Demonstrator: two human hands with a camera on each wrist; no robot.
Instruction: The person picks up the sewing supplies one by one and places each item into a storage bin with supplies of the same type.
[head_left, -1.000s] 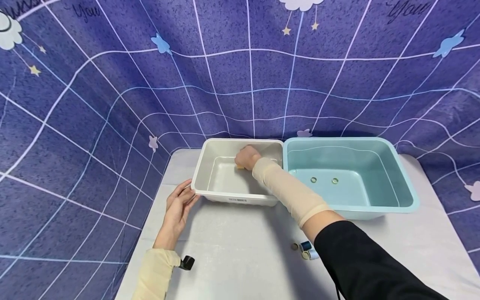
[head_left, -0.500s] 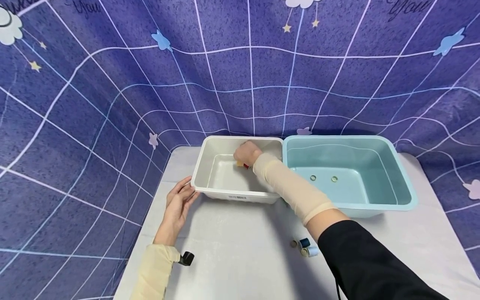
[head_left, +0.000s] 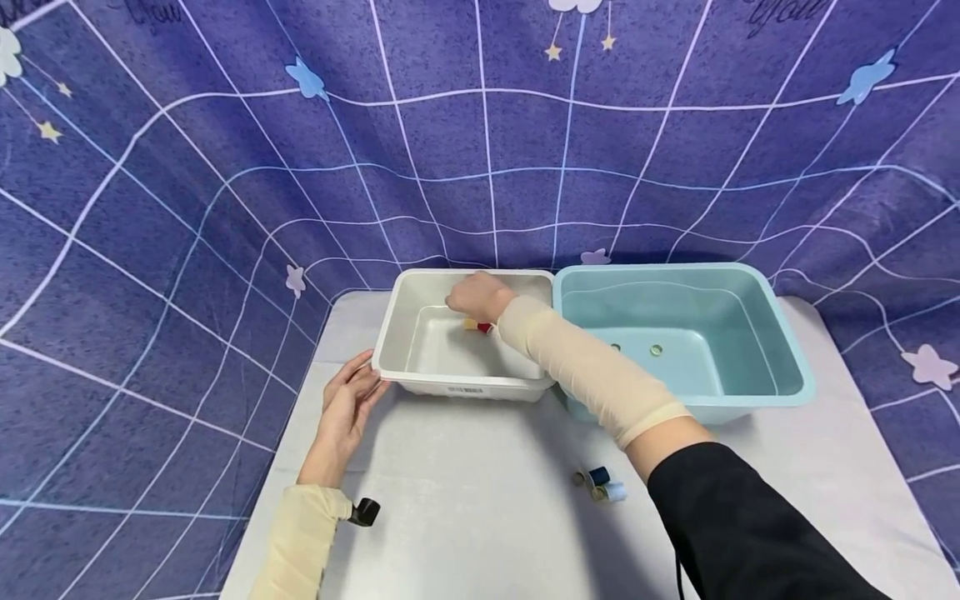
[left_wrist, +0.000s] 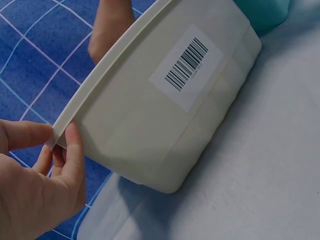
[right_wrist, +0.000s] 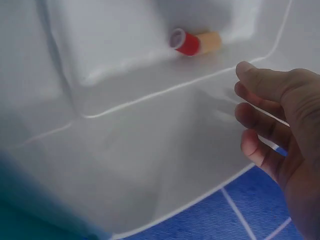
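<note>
My left hand (head_left: 347, 410) holds the front left corner of the white plastic bin (head_left: 462, 382). In the left wrist view the thumb and fingers pinch the bin's rim (left_wrist: 106, 67) from both sides. My right hand (right_wrist: 292, 117) is inside the bin, fingers loosely bent and apart, nothing between them. A red thread spool (right_wrist: 187, 43) and a yellow spool (right_wrist: 210, 42) lie end to end on the bin floor, a short way from the right fingertips. In the head view the red spool (head_left: 484, 327) shows just below that hand.
A light blue bin (head_left: 797, 398) stands against the white one's right side, with two small greenish rings (head_left: 656, 350) on its floor. On the white table before the bins lie a dark blue spool (head_left: 599, 476) and a light blue spool (head_left: 614, 492). A patterned purple curtain (head_left: 517, 142) hangs behind.
The right hand has drawn back a little from the spools toward the bin's rear left, leaving the red and yellow spools in sight. The left hand stays at the rim.
</note>
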